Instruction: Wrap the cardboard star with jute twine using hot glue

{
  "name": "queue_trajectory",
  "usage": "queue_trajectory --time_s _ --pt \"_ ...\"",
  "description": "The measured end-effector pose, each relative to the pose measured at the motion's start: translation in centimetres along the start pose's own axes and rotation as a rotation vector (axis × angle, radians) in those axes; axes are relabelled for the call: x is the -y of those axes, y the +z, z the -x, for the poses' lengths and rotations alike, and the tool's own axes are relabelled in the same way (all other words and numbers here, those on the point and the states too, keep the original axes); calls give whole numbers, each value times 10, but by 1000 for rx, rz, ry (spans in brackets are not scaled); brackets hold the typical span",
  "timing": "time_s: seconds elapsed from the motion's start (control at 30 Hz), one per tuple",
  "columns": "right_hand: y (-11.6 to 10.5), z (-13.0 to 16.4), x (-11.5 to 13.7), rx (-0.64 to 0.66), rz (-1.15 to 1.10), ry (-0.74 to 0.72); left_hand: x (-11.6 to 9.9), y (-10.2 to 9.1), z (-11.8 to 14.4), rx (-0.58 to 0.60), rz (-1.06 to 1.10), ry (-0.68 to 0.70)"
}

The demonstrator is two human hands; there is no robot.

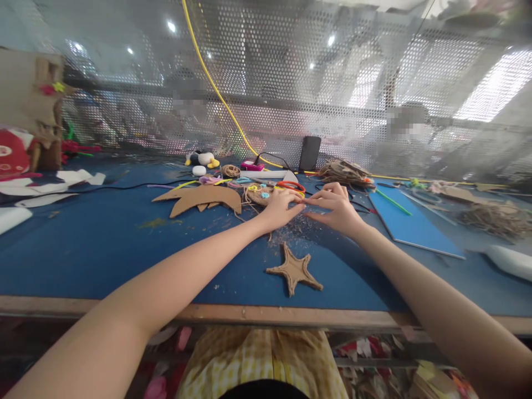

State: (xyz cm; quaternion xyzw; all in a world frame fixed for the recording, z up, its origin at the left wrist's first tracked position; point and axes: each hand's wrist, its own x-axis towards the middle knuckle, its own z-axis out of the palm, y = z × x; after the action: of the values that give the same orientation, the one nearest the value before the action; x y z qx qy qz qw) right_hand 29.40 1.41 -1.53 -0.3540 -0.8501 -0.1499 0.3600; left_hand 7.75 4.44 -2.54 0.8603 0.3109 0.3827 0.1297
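Over the middle of the table my left hand (pixel 283 208) and my right hand (pixel 338 209) are close together, fingertips pointing at each other and almost meeting. The right fingers are stretched and apart. My left fingers are loosely bent, thumb apart, with nothing visible in them. Red-orange scissor handles (pixel 290 185) lie just behind the left hand. Beside it is a twine-covered piece (pixel 258 195) with small yellow and blue decorations, partly hidden. Small scraps (pixel 301 226) are scattered below the hands. Nearer me lies a cardboard star (pixel 294 269) edged with twine.
Cut brown cardboard (pixel 203 198) lies left of the hands. At right are a blue board (pixel 415 219) with a green stick (pixel 393 200) and twine bundles (pixel 496 219). A phone (pixel 310 153) leans against the perforated metal screen (pixel 266 77). A yellow cable (pixel 220 94) hangs there.
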Motion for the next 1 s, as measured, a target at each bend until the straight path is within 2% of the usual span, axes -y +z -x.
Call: queue_trajectory --time_s 0.13,0.23,0.37,0.53,0.6,0.7,0.83,1.0 --pt "1 -4 7 -25 54 -55 1 -3 -1 -20 74 11" --pt "-6 -6 6 -52 69 -8 1 -4 -2 -55 106 6" --pt "-17 -3 -13 -89 50 100 1 -3 -1 -84 97 -10" --pt "-21 5 -40 156 53 206 0 -3 -1 -94 45 -25" --pt "-21 8 -44 210 59 226 0 -4 -1 -100 30 -29" --pt "-23 11 -42 300 104 217 0 -4 -1 -104 12 -32" --pt "-25 12 -34 478 230 122 0 -3 -2 -100 -6 -39" --pt "-24 9 -26 501 297 86 0 -3 -1 -100 -17 -35"
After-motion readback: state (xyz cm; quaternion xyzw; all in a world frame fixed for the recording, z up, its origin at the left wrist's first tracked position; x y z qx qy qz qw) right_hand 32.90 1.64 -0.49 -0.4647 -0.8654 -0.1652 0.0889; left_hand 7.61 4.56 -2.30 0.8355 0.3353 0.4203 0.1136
